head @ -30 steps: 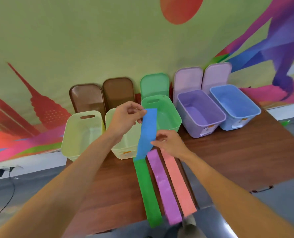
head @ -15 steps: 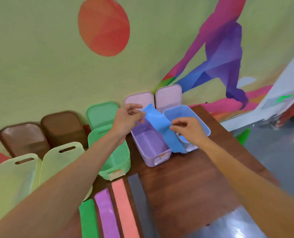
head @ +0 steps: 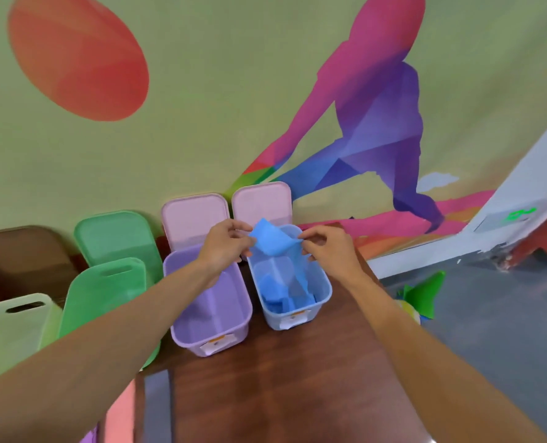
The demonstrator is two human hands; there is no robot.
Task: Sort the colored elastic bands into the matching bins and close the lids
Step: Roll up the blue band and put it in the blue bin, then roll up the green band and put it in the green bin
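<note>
Blue band going into the blue bin

The wooden table (head: 297, 394) carries a row of open bins against the painted wall: a green bin (head: 105, 292) at the left, a purple bin (head: 214, 327) in the middle and the blue bin (head: 324, 282) at the right. Their lids lean upright behind them, with a pale lilac lid (head: 262, 203) just behind the blue bin.

Both hands are over the far end of that bin. The left hand (head: 224, 247) pinches one edge of the blue band (head: 270, 241) and the right hand (head: 326, 247) pinches the opposite edge, fingers curled round the material. The band's upper part is bunched between them, while its lower length already hangs down inside the bin and lies folded on the bottom.

The step in hand looks like the drop of the first colour. The next move probably calls for both pinches to let go so that the bunched top falls inside the rim, not draped over it. After that, the salmon band (head: 123, 410) and the grey band (head: 157, 407) at the near edge of the table remain unsorted, and every lid is yet to be closed
</note>
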